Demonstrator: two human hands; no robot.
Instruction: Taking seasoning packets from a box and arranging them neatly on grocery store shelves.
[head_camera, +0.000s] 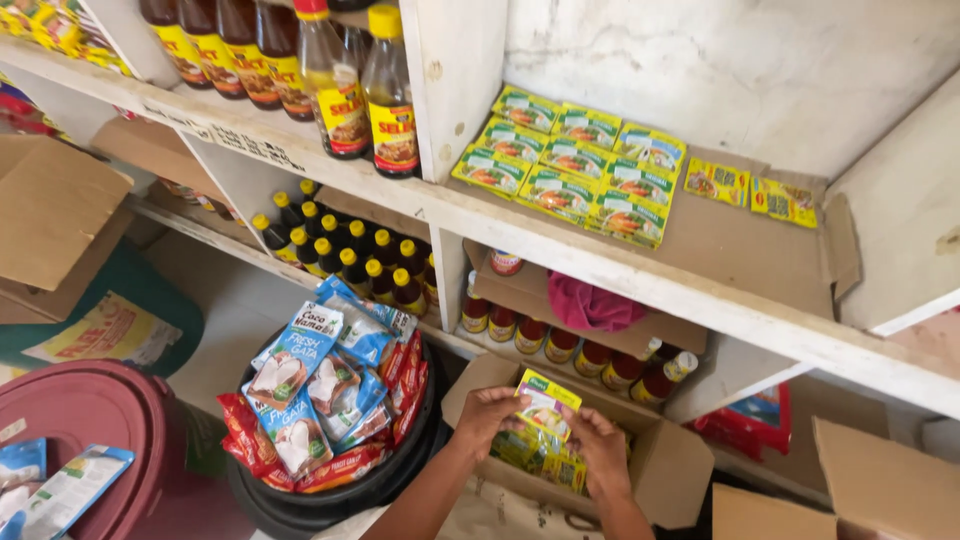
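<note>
I am standing at rough white-painted wooden shelves (560, 240) lined with cardboard, glass sauce bottles (340, 90) and flat glossy packets (570, 165). Below, a black tub (330, 495) is brimming with shiny pouches. My left hand (487, 412) and right hand (600, 450) are both gripping a small yellow-green sachet (545, 402) above an open cardboard box (670, 465).
</note>
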